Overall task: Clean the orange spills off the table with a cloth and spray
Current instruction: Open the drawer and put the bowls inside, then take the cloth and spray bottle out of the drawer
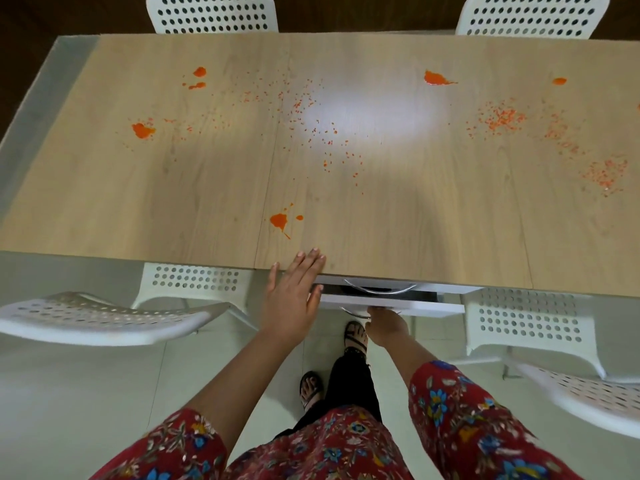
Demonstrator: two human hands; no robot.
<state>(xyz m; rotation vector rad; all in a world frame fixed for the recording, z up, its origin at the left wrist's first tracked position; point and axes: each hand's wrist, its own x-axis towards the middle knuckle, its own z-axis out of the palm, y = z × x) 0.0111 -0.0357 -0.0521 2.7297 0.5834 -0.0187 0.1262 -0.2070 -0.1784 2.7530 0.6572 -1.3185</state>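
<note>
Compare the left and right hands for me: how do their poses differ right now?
The left hand lies flat, fingers straight, on the table edge; the right hand sits lower, under that edge. The left hand holds nothing; the right hand's fingers curl round the drawer handle of the part-open drawer. Both hands reach to the table's near side.

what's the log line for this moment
left hand flat on table edge | right hand grips drawer handle | drawer part open | orange spills unwiped | cloth, spray unseen

White perforated chairs (214, 13) (drawer (429, 306) ajar)
</note>
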